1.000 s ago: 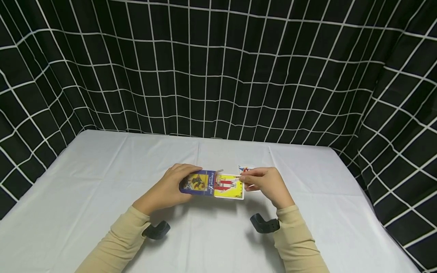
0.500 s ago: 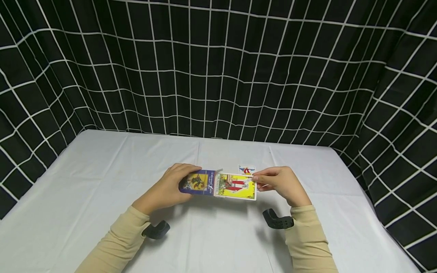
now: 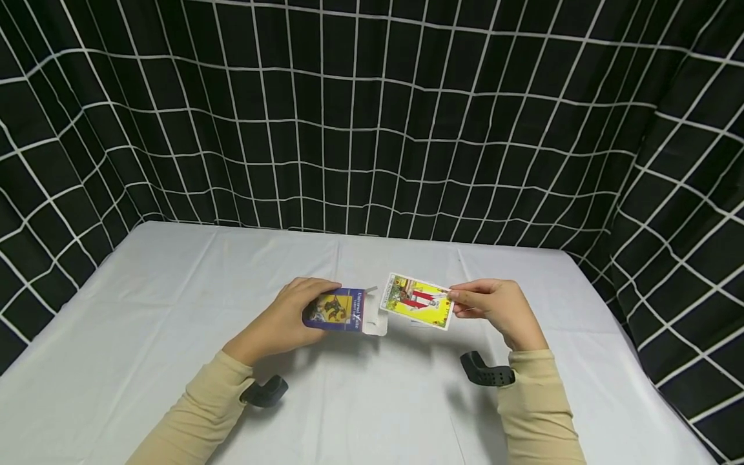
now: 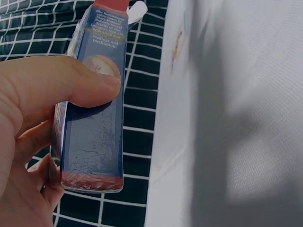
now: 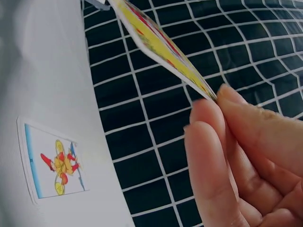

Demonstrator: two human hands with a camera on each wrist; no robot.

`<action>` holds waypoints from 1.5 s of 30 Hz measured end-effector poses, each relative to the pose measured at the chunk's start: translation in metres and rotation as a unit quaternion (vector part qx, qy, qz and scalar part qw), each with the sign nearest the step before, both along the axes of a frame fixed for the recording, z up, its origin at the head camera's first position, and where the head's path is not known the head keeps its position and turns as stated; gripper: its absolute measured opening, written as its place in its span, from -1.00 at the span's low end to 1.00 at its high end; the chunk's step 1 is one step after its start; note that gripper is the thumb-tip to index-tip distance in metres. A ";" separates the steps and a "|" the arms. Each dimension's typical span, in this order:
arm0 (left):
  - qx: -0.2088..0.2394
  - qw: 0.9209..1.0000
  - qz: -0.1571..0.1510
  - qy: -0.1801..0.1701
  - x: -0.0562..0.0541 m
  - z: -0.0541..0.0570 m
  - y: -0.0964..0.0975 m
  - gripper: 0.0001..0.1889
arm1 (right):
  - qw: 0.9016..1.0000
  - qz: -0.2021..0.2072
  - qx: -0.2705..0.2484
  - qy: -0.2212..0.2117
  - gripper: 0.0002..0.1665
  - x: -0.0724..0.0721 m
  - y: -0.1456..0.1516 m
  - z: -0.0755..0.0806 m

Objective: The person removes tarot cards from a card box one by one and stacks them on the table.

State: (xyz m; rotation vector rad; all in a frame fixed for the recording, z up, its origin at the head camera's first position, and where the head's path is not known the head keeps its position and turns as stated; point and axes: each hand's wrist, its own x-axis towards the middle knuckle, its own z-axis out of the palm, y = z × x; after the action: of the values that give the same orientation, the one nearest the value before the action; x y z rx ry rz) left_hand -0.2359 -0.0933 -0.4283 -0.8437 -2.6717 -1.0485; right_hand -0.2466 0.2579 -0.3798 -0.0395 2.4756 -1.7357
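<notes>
My left hand grips a blue tarot card box, thumb along its narrow side in the left wrist view, where the printed box side shows. The box's white end flap hangs open toward the right. My right hand pinches a yellow tarot card with a red-and-white figure by its right edge, thumb against fingertips. That card is tilted in the air, apart from the box. Below it in the right wrist view, a card with a figure in red and yellow lies face up on the table.
A white cloth covers the table. Black curtains with a white grid stand behind it and at both sides. A black wrist mount sits at the left sleeve, another dark mount at the right.
My right hand has moved right and drawn the yellow card fully out of the box, then tilted it. It now covers most of the card on the table. The left hand is nearly still.
</notes>
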 end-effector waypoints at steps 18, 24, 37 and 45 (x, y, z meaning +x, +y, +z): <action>0.002 1.000 -0.004 0.000 0.000 0.005 0.001 -0.23 | 0.993 -0.064 -0.102 -0.014 -0.55 -0.009 0.000 -0.012; -0.002 1.000 -0.002 -0.006 0.001 0.004 0.001 -0.23 | 0.991 -0.062 -0.108 -0.043 -0.59 -0.014 -0.001 -0.024; -0.001 1.000 -0.006 -0.008 0.002 0.002 0.002 -0.24 | 0.980 -0.067 -0.154 -0.104 -0.79 -0.018 -0.003 -0.041; -0.003 1.000 -0.009 -0.004 0.001 0.000 0.001 -0.24 | 0.981 -0.064 -0.131 -0.125 -0.82 -0.021 -0.005 -0.048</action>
State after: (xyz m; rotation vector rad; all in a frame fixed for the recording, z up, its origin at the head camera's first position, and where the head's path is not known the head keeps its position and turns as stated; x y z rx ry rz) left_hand -0.2345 -0.0920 -0.4285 -0.8692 -2.6807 -1.0504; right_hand -0.2676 0.2527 -0.4281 0.3018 2.1035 -1.9711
